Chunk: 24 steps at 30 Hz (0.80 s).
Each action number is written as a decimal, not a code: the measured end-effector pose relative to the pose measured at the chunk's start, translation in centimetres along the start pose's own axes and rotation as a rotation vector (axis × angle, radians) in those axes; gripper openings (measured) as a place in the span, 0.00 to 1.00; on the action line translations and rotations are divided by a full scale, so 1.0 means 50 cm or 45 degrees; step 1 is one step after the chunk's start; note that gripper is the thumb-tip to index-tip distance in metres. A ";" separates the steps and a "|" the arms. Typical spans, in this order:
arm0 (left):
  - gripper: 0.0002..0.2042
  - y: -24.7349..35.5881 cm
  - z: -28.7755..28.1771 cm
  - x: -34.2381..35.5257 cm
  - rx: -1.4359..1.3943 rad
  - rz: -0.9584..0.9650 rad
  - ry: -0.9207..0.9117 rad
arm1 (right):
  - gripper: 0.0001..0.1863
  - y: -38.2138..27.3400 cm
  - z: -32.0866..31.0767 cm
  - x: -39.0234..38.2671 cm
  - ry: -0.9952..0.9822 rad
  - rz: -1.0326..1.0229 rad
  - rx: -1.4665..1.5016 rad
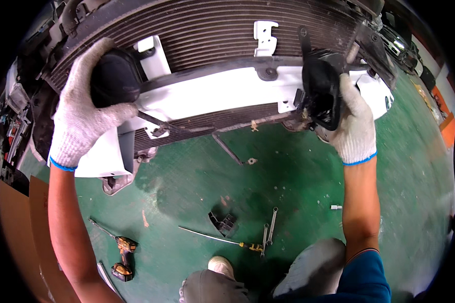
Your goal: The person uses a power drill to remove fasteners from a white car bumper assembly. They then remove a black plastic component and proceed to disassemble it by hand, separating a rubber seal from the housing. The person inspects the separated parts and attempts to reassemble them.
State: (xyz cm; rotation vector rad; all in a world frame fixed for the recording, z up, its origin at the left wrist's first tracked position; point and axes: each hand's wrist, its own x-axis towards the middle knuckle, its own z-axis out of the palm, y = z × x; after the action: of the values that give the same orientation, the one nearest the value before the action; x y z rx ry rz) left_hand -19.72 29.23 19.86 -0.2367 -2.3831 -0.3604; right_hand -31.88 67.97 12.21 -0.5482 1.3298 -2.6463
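My left hand (81, 103), in a white knitted glove, grips a rounded black car horn (115, 77) at the left end of a white bumper beam (202, 96). Its fingers curve over the top and the thumb reaches beneath. At the right end, my gloved right hand (356, 121) is closed around the outer side of another black horn (321, 83), whose mouth faces me. A flat black bracket with a hole rises from this second horn. The fingers behind it are mostly hidden. Whether either horn is fastened to the car, I cannot tell.
Behind the beam stands a finned radiator (212, 30) with white brackets. On the green floor (177, 202) lie a cordless driver (124, 257), a long screwdriver (247, 246), two wrenches (273, 224), a socket (336, 207) and a black plastic piece (222, 222). Cardboard (38, 227) stands at left.
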 end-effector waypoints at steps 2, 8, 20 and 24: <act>0.49 -0.007 0.000 -0.004 -0.020 0.005 -0.003 | 0.22 -0.021 -0.029 -0.009 -0.166 0.043 0.119; 0.51 -0.031 0.015 -0.007 0.006 0.040 -0.023 | 0.21 -0.045 -0.146 -0.062 -0.022 0.139 0.057; 0.49 -0.058 0.019 -0.004 0.095 0.181 -0.012 | 0.42 -0.035 -0.071 -0.132 -0.401 -0.141 -1.340; 0.54 -0.050 0.008 -0.006 0.053 0.105 -0.020 | 0.36 -0.079 0.022 -0.081 -0.231 -0.429 -1.316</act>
State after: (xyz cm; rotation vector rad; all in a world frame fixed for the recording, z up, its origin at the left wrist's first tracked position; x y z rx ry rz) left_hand -20.41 26.97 18.90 -0.3184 -2.3857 -0.2708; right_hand -27.55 70.66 14.91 -1.1468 2.6587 -1.8108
